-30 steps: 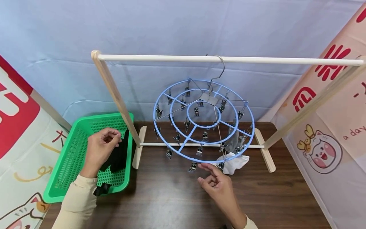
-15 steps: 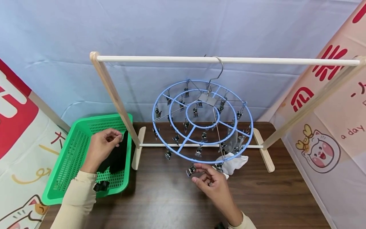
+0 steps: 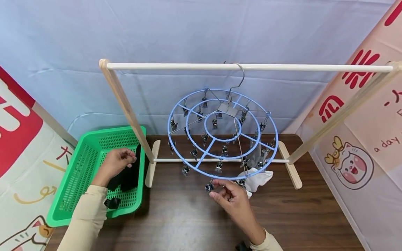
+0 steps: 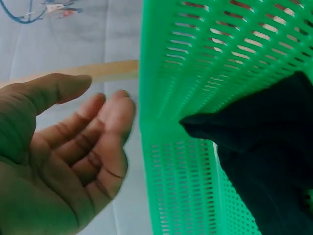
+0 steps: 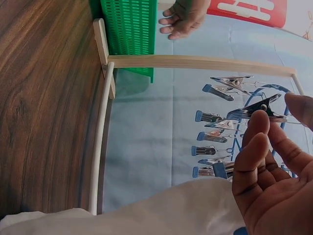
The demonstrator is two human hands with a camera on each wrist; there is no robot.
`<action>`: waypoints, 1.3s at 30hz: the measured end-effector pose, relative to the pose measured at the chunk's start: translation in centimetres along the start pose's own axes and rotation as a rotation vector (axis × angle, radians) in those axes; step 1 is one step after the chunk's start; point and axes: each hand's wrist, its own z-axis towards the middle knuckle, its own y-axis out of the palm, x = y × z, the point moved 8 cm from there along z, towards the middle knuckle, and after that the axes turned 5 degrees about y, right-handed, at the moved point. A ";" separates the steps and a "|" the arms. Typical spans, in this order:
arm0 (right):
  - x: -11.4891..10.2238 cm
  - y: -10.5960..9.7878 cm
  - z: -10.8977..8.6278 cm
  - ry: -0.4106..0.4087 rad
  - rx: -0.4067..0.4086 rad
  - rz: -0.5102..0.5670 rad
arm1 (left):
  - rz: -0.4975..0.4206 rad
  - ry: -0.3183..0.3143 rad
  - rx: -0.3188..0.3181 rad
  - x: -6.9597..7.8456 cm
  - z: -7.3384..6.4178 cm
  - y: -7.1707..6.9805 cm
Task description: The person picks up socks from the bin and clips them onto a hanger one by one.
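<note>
My left hand (image 3: 118, 163) hovers over the green basket (image 3: 84, 139), its fingers loosely bent and holding nothing. In the left wrist view its thumb and fingertips are apart, beside the basket's wall. Black cloth (image 4: 264, 137) lies inside the basket. My right hand (image 3: 233, 202) is at the front edge of a round blue clip hanger (image 3: 205, 153). Its fingers touch a metal clip (image 5: 259, 108) with blue-tipped ends, while the thumb stands apart from the clip. White cloth (image 3: 259, 179) hangs from the hanger's front right, just behind this hand.
The hanger hooks over the white bar (image 3: 176, 66) of a wooden rack with feet (image 3: 153, 164) on the brown table (image 3: 176, 216). Several other metal clips (image 3: 218, 166) dangle from the rings. Grey cloth (image 3: 255, 157) hangs at the right. A pale curtain stands behind.
My right hand has moved slightly left and reached the front clip, which has shifted and tilted. My left hand has stayed over the basket, sinking slightly in view.
</note>
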 end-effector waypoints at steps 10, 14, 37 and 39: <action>0.8 0.3 0.1 -0.066 -0.010 -0.026 | -0.039 -0.216 -0.218 -2.8 -0.8 2.1; 1.0 0.4 0.0 -0.076 -0.034 -0.024 | -0.041 -0.251 -0.242 -3.8 -1.0 2.5; 0.4 0.5 -0.3 -0.116 -0.081 0.024 | 0.122 -0.420 -0.472 -6.5 -2.8 3.7; 0.4 0.3 -0.4 -0.103 -0.071 0.026 | 0.087 -0.460 -0.473 -6.9 -3.1 3.9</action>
